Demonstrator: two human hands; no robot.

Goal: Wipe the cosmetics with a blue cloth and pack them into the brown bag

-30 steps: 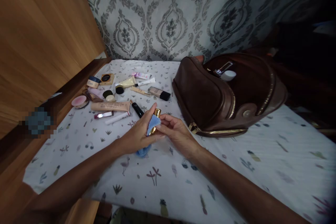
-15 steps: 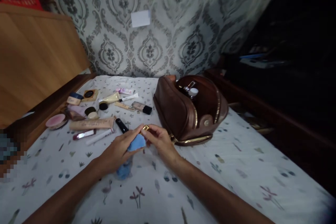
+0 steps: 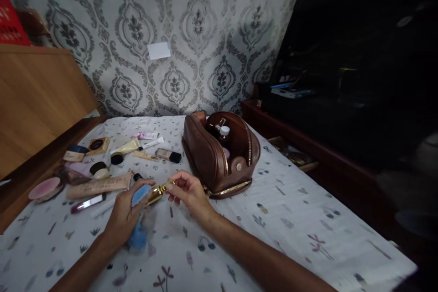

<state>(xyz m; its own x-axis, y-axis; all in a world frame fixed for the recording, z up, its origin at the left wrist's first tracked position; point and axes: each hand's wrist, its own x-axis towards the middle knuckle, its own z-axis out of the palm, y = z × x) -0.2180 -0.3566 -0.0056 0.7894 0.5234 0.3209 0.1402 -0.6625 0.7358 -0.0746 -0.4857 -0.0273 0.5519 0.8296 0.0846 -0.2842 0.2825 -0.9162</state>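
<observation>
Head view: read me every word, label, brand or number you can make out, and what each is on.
No text can be read with certainty.
Red item at far left: pale lettering, cut off and too blurred.
Beige tube: faint print, too blurred.
Flat bottle with black cap: print too small.
Pale oval mark on the black panel: illegible.
Gold tube: no lettering made out.

On my feed, the left forearm (image 3: 85, 258) at lower left and the right forearm (image 3: 260, 253) at lower right are bare to the frame's bottom edge, slim, narrowing to bare wrists (image 3: 209, 220). I see a bare left hand (image 3: 123, 212) and a bare right hand (image 3: 193, 196), both with slender fingers (image 3: 183, 176).
</observation>
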